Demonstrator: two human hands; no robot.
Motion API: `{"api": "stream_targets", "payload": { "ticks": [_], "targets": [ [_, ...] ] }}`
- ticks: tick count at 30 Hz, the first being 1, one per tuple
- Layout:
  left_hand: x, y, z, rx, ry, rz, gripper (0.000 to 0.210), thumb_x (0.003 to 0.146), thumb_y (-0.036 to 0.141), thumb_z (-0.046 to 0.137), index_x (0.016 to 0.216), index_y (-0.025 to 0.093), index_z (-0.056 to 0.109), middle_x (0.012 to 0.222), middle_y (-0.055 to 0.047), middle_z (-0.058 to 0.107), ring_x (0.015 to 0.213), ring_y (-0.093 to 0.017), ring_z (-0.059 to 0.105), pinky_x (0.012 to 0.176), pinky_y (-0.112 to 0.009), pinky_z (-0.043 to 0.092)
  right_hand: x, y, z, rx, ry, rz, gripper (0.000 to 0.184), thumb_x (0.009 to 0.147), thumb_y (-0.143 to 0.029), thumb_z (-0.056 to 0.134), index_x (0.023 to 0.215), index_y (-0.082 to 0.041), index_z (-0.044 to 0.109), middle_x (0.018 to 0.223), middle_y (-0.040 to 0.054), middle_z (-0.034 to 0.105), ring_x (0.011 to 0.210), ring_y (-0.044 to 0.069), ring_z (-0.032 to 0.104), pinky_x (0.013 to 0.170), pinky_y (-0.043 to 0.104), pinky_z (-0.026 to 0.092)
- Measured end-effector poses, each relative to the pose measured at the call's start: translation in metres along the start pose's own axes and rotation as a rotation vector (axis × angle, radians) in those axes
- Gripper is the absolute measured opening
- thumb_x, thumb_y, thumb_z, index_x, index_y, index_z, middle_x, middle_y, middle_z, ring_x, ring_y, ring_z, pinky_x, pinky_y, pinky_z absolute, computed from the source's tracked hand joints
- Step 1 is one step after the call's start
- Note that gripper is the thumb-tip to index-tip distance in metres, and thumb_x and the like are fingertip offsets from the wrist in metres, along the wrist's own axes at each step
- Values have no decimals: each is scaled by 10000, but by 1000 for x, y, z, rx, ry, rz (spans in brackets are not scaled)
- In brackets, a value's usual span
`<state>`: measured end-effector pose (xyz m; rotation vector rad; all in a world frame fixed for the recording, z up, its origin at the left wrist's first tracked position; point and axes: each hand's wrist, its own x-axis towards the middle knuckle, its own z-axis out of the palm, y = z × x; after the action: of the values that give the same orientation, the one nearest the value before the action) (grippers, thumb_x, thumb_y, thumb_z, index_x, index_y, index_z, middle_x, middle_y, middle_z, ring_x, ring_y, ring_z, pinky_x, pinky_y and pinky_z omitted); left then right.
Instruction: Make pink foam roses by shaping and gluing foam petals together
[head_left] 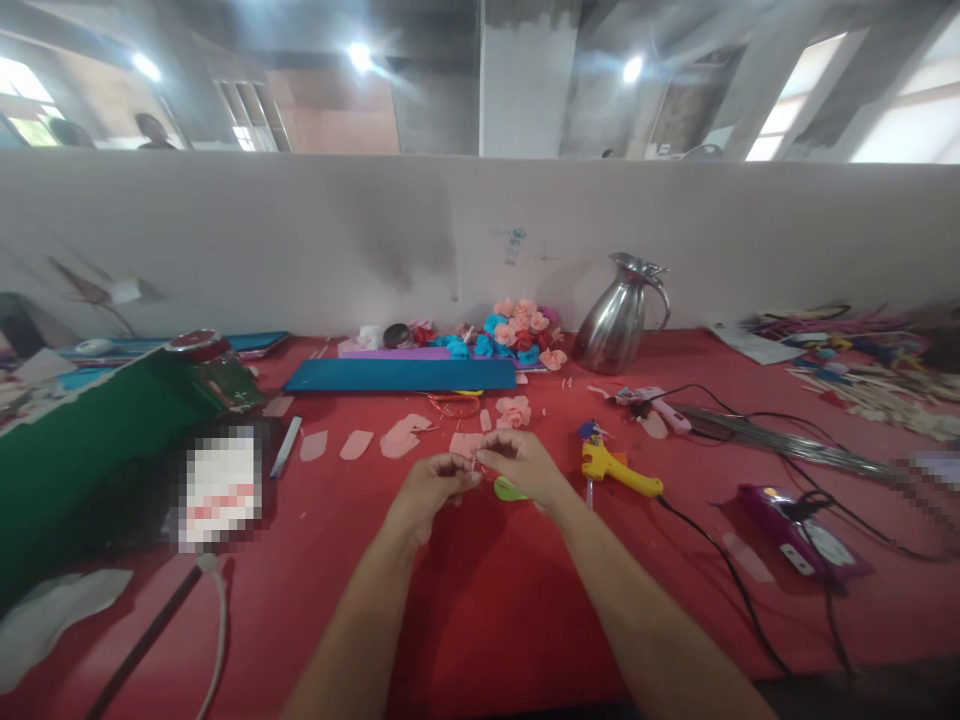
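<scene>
Both left hand (420, 498) and right hand (529, 468) pinch a blurred piece (474, 460) between fingers (450, 461) above the worktop (502, 620), near pink cutouts (403, 437)

My red table (337, 560) bears pink pieces (356, 445) at my eleven o'clock, a yellow glue gun (630, 477) at my one.

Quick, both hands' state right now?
Left hand: closed in a pinch; anything held is too small to tell.
Right hand: also pinched closed; item likewise unclear.
</scene>
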<state>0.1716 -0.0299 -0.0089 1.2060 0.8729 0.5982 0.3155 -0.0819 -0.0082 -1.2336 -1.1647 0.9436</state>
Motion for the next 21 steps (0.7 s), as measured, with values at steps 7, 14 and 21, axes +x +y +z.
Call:
{"api": "stream_targets", "payload": {
  "ticks": [7,14,21],
  "targets": [
    [2,2,-2,-275,155,23,282,392,210,820,534,165,580,626,26,599,593,-97,539,571,-213,390,0,12,12,52,16,13,128,691,-267,620,776,-193,562,776,-2,622,749,139,585,730,282,453],
    [3,-1,-2,-382,82,65,261,440,211,821,552,154,592,586,36,583,558,-83,519,563,-208,393,-8,22,28,-65,-2,-37,48,718,-222,592,732,-187,621,743,3,651,723,163,599,688,284,460],
    [1,0,-7,-262,10,99,210,561,300,777,592,153,630,567,22,576,540,-90,504,544,-211,387,-9,14,28,-73,20,-21,75,680,-176,586,667,-203,654,688,4,665,686,170,605,668,278,453]
  ]
}}
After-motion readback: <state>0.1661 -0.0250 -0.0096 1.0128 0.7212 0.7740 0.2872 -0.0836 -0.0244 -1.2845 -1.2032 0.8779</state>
